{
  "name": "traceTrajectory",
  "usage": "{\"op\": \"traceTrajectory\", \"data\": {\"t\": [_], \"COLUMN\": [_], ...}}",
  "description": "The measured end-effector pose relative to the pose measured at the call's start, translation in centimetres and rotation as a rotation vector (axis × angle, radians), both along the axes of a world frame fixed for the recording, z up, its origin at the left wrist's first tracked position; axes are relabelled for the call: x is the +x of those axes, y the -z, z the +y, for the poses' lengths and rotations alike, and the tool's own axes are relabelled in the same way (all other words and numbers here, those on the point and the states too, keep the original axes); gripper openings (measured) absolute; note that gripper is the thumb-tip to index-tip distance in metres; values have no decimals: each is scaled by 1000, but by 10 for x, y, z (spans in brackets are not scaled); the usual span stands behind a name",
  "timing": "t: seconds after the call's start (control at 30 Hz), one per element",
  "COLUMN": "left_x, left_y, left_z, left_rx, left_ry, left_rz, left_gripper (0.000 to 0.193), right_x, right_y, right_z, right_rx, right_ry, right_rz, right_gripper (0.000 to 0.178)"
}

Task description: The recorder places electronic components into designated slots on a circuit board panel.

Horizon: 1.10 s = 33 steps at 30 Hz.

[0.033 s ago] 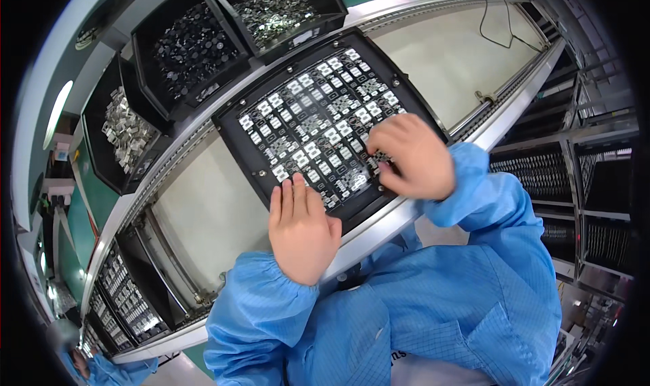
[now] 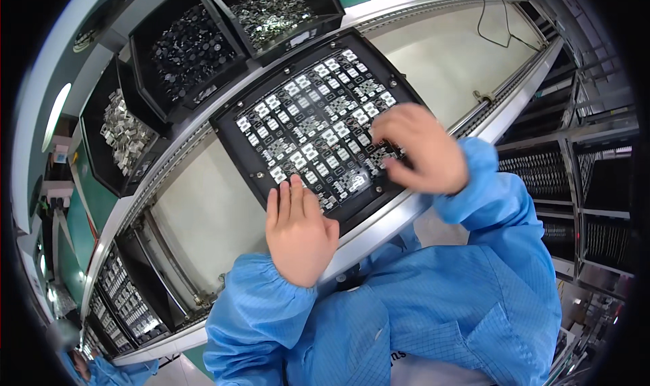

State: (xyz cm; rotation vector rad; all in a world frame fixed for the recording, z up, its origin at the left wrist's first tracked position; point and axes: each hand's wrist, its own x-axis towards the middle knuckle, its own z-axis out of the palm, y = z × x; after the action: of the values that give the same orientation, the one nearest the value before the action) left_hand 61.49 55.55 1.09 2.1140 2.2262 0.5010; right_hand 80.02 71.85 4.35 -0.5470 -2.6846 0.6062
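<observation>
A black carrier tray (image 2: 240, 157) with screws round its rim lies across the rails in front of me. It holds a panel of small circuit boards (image 2: 311, 125) with rows of white pads and silver parts. My left hand (image 2: 298, 234) lies flat at the tray's near left edge, fingers stretched and close together, fingertips on the panel. Over the right edge of the panel hovers my right hand (image 2: 423, 149), its fingers bent and its thumb apart from them. Nothing shows between that thumb and the fingers, though the hand is slightly blurred.
Beyond the tray stand black bins of dark round parts (image 2: 193, 54), shiny small metal parts (image 2: 274, 14) and silver rectangular pieces (image 2: 126, 135). Metal conveyor rails (image 2: 487, 105) run alongside. More loaded trays (image 2: 128, 294) sit at lower left; a rack (image 2: 535, 176) stands at right.
My right hand has shifted a little to the right and back from the panel, and the gap between thumb and fingers has widened. My left hand stays nearly where it was.
</observation>
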Motion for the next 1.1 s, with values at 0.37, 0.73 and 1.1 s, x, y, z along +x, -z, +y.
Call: {"op": "traceTrajectory", "data": {"t": [0.37,0.73,1.1], "left_x": [-68,-118,-123], "left_y": [-23,44,55], "left_z": [44,82,81], "left_rx": [166,197,201], "left_ry": [127,-273,-267], "left_rz": [-339,-226,-470], "left_gripper": [30,46,41], "right_x": [57,5,-128], "right_y": [18,-17,63], "right_z": [39,49,100], "right_rx": [40,12,239], "right_ry": [-65,97,133], "right_rz": [-185,0,183], "right_gripper": [46,40,19]}}
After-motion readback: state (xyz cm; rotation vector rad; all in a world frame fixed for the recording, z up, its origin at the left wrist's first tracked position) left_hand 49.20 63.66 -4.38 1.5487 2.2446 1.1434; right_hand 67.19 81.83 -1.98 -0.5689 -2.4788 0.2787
